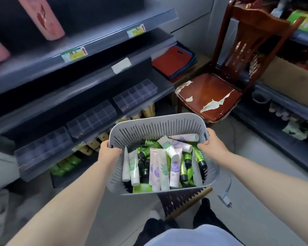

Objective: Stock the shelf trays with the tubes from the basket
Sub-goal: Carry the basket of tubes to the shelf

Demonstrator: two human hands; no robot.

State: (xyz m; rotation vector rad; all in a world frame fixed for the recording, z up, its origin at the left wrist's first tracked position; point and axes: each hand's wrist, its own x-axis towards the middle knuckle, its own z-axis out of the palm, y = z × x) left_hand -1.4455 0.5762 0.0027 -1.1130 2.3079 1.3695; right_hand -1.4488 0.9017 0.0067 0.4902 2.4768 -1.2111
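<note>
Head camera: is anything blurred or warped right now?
Head view: the basket and tubes are fairly sharp; the shelf trays and upper shelves look smeared and bent by the wide lens; glare sits on the chair seat.

Both forearms bare, extended forward; left hand (pixel 108 151) gripped left rim of basket (pixel 155 120), right hand (pixel 214 145) gripped right rim.

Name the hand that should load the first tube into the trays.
Left, probably. The left hand grips the basket rim nearest the trays; the right hand holds the far rim and can carry it.
</note>
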